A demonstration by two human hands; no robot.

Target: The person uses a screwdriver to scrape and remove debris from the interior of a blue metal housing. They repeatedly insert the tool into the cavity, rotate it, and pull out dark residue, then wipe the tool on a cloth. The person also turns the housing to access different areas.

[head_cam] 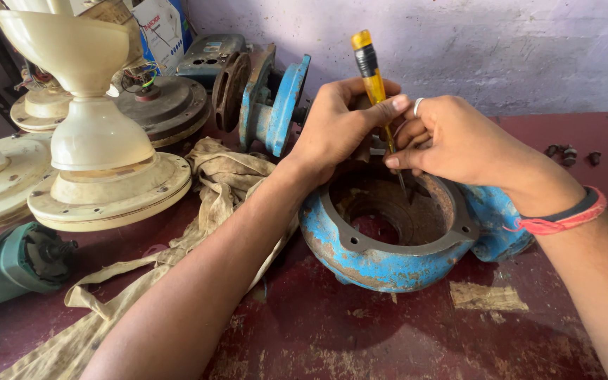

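Blue pump casing (pixel 388 239), rusted, on dark red tabletop (pixel 360 331)
Both hands above it; left hand (pixel 336 127) and right hand (pixel 452 137) each closed around yellow screwdriver (pixel 373 77), tip inside casing; stained cloth (pixel 212 190) beside; cream fan motor (pixel 100 141) farther left.

A repair workshop, by the look of it: a scuffed dark-red workbench (pixel 388 338) crowded with dismantled cream ceiling-fan motors (pixel 93 162) on the left, a rusty blue pump casing (pixel 360 260) near the middle, a green power tool (pixel 8 264) and a grimy rag (pixel 212 183)
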